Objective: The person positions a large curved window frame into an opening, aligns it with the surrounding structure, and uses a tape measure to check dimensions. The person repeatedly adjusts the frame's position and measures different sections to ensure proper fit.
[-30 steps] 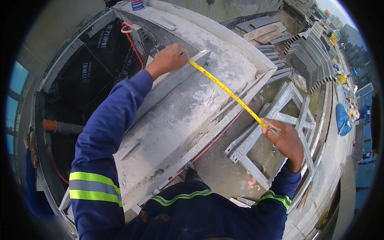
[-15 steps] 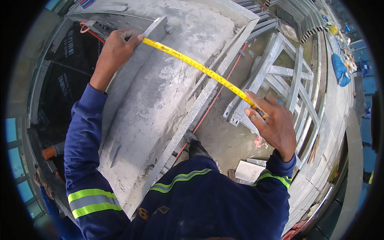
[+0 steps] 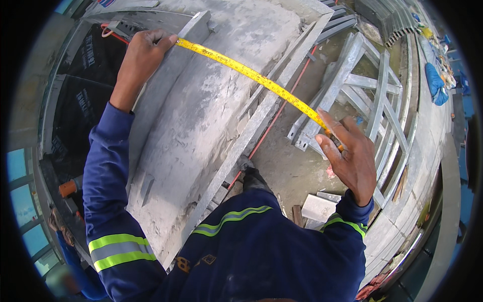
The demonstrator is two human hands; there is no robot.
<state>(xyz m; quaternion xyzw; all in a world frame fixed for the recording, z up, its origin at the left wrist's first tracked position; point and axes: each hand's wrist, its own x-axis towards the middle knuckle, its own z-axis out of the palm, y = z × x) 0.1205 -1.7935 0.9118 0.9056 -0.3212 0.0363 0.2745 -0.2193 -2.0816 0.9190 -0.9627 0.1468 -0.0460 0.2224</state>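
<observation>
A yellow tape measure [image 3: 251, 75] stretches between my two hands, slanting down from upper left to right. My left hand [image 3: 143, 58] pinches its free end beside the upright grey metal plate [image 3: 195, 27]. At the other end, my right hand [image 3: 352, 153] is closed around the tape's case, mostly hidden, with a bit of orange showing between thumb and fingers. Beneath the blade lies a rough grey concrete ledge [image 3: 196, 105]. The blade also crosses above a long galvanized steel beam [image 3: 246, 133] along the ledge's right side.
A galvanized steel frame [image 3: 359, 80] lies right of the beam. A red hose [image 3: 276, 118] runs beside the beam. Dark sheeting [image 3: 83, 105] and an orange pipe end [image 3: 67, 189] are on the left. Loose pale slabs [image 3: 319, 207] lie near my right sleeve. Another person's blue sleeve [image 3: 75, 261] shows lower left.
The view has shifted slightly, and my right hand with the case sits a little further right and lower. Both hands keep hold of the outstretched tape.
</observation>
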